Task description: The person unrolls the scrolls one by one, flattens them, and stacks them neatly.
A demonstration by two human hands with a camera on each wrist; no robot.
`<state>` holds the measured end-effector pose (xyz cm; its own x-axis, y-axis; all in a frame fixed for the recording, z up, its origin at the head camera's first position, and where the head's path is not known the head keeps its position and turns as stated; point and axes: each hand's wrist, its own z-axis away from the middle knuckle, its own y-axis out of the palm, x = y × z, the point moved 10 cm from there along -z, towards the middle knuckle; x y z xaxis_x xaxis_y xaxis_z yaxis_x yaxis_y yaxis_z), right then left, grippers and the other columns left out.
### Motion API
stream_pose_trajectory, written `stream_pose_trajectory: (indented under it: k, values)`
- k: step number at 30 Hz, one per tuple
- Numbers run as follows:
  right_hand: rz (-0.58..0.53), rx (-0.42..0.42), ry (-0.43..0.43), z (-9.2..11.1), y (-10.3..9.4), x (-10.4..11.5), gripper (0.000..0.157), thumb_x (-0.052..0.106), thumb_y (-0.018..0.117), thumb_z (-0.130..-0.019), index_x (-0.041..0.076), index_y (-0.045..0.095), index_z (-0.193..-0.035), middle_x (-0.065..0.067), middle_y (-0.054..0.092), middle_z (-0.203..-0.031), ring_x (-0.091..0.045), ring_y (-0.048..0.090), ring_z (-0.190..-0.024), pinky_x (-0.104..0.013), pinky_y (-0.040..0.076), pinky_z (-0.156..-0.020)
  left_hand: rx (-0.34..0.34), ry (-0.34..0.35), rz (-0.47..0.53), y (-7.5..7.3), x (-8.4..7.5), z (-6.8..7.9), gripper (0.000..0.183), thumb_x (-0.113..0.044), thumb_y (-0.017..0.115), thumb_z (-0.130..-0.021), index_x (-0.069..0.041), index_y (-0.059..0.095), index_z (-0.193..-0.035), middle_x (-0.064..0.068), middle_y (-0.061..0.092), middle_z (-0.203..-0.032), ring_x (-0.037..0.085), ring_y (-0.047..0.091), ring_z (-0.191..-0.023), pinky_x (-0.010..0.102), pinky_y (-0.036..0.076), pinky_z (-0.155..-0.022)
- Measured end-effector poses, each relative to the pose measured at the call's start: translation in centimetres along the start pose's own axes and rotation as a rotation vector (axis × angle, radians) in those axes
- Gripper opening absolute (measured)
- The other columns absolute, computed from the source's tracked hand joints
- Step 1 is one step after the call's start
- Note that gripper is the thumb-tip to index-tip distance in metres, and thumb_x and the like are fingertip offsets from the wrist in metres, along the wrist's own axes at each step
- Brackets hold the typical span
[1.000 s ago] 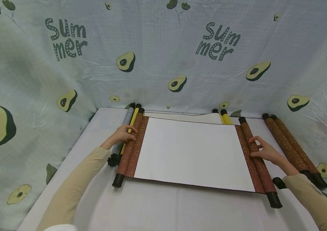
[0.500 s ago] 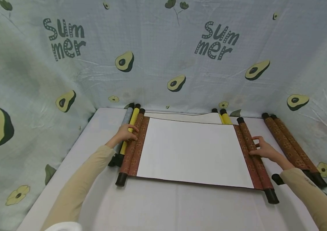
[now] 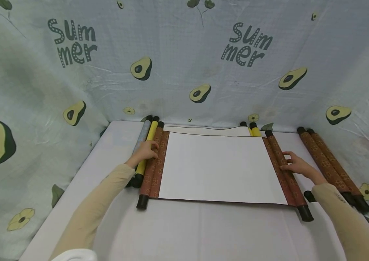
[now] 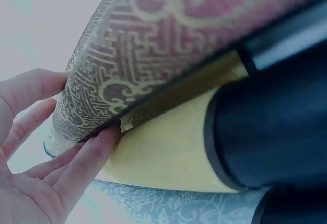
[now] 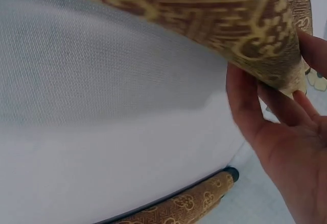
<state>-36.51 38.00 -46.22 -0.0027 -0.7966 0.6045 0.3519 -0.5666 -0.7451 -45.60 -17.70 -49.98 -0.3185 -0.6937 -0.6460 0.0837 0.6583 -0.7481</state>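
Observation:
A partly unrolled hanging scroll spans the middle of the head view, with a blank white sheet (image 3: 217, 166) between reddish-brown patterned rolls tipped in black. My left hand (image 3: 144, 152) grips its left roll (image 3: 148, 172); the left wrist view shows the thumb on one side of this roll (image 4: 127, 55) and fingers tucked under it. At the other end, my right hand (image 3: 297, 166) grips the right roll (image 3: 292, 185), fingers beneath the patterned cloth (image 5: 245, 35) in the right wrist view. Right by my left hand lies a yellow scroll roll (image 3: 141, 166), touching or nearly touching the left roll.
A grey-blue roll (image 3: 142, 136) lies left of the yellow one. Behind, another sheet (image 3: 204, 130) stretches to a yellow roll (image 3: 255, 132) at right. Two brown rolled scrolls (image 3: 324, 163) lie along the right side. Printed cloth walls (image 3: 171, 43) enclose the white table (image 3: 184, 232).
Both hands have shifted the scroll away from me, the right end more than the left. Its left end has also moved slightly right, and the scroll lies straighter across the table.

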Motion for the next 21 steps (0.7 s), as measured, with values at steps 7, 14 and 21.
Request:
stream_pose_trajectory:
  k: [7,14,21]
  values:
    - [0.090,-0.019,-0.020,-0.3,0.6,-0.1,0.068,0.021,0.056,-0.087,-0.014,0.019,-0.131,-0.045,0.027,-0.127,-0.055,0.033,-0.115,-0.052,0.044,-0.083,0.149,-0.048,-0.213,-1.4,-9.2,4.6,0.024,-0.004,0.064,-0.075,0.002,0.059,-0.097,0.019,0.060,-0.099,0.029,0.054,-0.079,0.038,0.045,-0.065]
    - [0.274,-0.125,-0.110,0.4,0.5,1.5,0.055,0.018,0.056,-0.087,-0.014,0.032,-0.124,-0.044,0.040,-0.118,-0.053,0.045,-0.105,-0.052,0.045,-0.079,0.126,-0.010,-0.372,-1.9,-10.9,5.9,0.019,-0.006,0.062,-0.079,0.001,0.062,-0.097,0.017,0.064,-0.096,0.032,0.058,-0.087,0.043,0.046,-0.074]
    - [0.485,-0.208,-0.199,1.4,1.3,3.0,0.047,0.006,0.056,-0.083,-0.019,0.038,-0.119,-0.040,0.050,-0.105,-0.044,0.056,-0.082,-0.047,0.046,-0.068,0.060,0.073,-0.646,-1.3,-11.5,7.0,0.016,-0.008,0.056,-0.085,-0.011,0.069,-0.095,0.023,0.054,-0.113,0.043,0.050,-0.094,0.043,0.049,-0.054]
